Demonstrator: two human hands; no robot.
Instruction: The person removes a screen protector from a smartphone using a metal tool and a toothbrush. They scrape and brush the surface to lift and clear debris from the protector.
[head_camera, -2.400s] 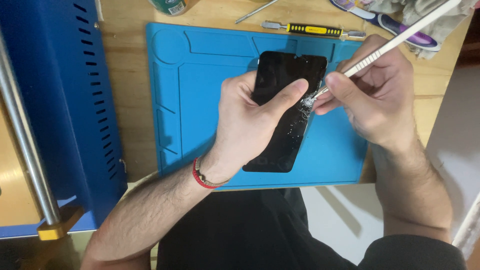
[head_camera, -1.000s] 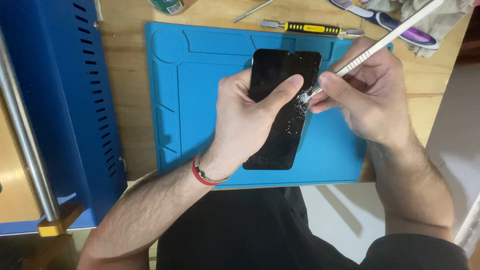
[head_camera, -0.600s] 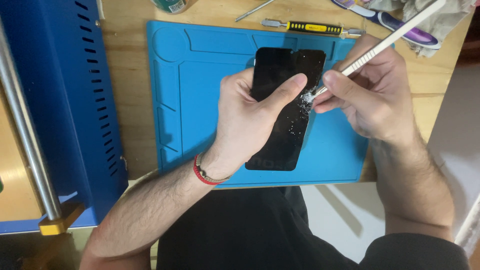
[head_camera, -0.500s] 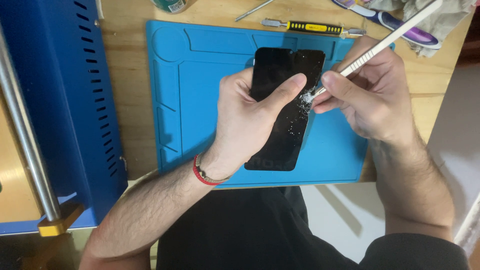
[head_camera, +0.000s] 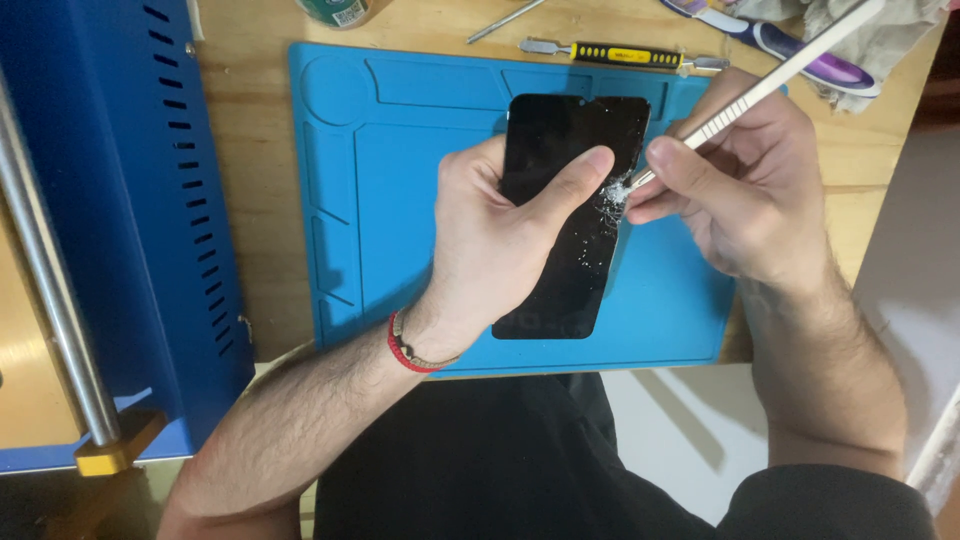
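While the left hand (head_camera: 500, 250) grips the cracked phone (head_camera: 575, 215), the right hand (head_camera: 745, 190) pinches a metal tool (head_camera: 760, 88) against its edge.

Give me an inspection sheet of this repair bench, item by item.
Surface: wooden bench with a blue work mat on it.
Job's things: black phone, glass cracked at its right edge; thin metal pry tool, tip at the crack.
Clutter: yellow-handled screwdriver, purple-handled tool, cloth, green container.
Grips: left hand holds the phone, thumb across the screen; right hand holds the pry tool.
Cables: nothing seen.
Surroundings: blue metal machine with steel rod at left.
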